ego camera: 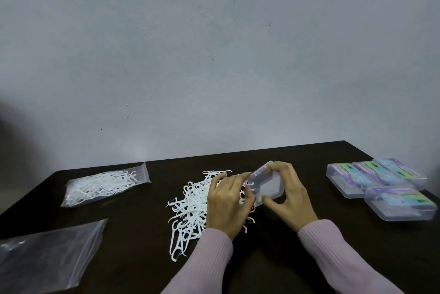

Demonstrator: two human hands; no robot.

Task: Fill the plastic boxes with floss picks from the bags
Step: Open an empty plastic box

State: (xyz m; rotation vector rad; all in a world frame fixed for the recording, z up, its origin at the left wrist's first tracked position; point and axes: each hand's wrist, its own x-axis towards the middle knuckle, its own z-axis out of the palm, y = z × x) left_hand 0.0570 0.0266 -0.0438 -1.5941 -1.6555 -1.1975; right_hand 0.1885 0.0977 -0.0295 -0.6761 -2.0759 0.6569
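While both hands hold the clear plastic box [266,184] above the loose floss picks [190,200] on the tabletop [142,258], left hand [226,203] and right hand [289,196] each grasping an edge, a slipping grip could spill it.

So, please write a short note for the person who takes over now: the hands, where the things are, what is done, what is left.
Left hand: fingers on the left edge of the clear box, above the loose floss picks.
Right hand: grips the same box, held above the table.
Far left: one bag still full of picks. Near left: an empty bag.
Right side: four closed boxes with colourful labels, apparently done.
Left to do: fill the box in hand, then use up the pile and the full bag.
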